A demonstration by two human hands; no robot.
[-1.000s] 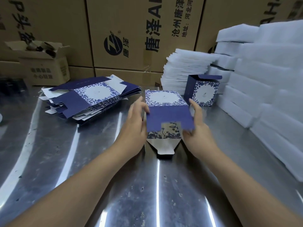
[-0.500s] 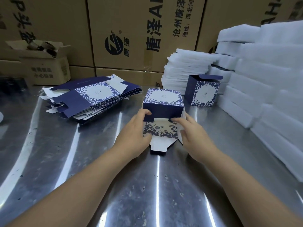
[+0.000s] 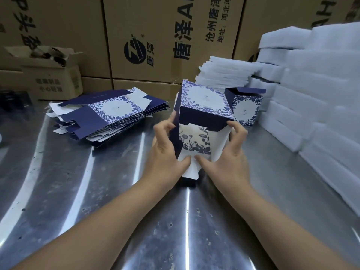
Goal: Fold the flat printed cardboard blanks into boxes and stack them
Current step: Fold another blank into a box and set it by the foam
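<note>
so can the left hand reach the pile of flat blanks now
Probably yes: only steel table lies between the left hand and the pile of flat blanks, though it grips the half-folded box and must let go first.

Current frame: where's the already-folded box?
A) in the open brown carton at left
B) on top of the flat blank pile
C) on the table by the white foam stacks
C: the folded box stands on the metal table against the white foam stacks, just right of the box being folded.
</note>
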